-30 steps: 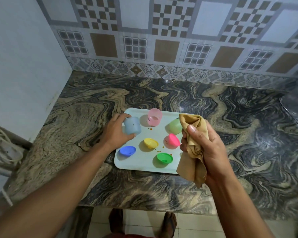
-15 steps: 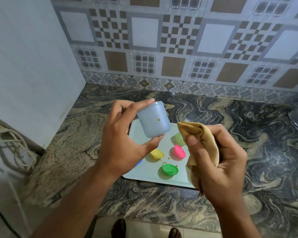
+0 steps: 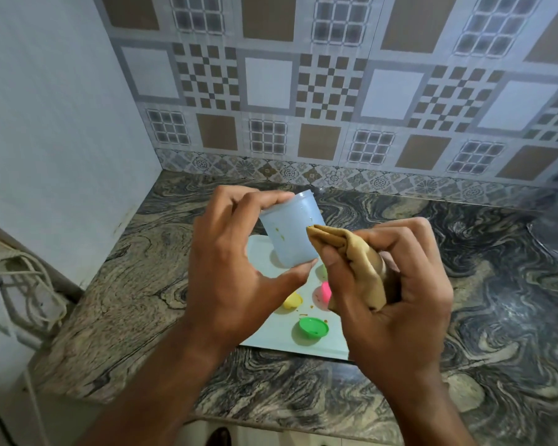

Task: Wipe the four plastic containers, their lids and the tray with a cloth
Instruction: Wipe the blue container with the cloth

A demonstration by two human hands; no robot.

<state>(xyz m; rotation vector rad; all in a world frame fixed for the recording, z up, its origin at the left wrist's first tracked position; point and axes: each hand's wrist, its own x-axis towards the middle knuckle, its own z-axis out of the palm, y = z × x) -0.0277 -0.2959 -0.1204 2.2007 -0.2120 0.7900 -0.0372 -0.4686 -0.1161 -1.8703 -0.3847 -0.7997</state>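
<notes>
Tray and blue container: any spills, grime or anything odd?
Yes. Small brownish specks dot the tray between the pink lid and green lid. The blue container, held in the left hand, has yellowish spots on its wall beside the cloth. Nothing looks broken.

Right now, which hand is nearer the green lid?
Right. The right hand, gripping the cloth, hangs just above and right of the green lid; the left hand holds the blue container higher, to the left.
</notes>
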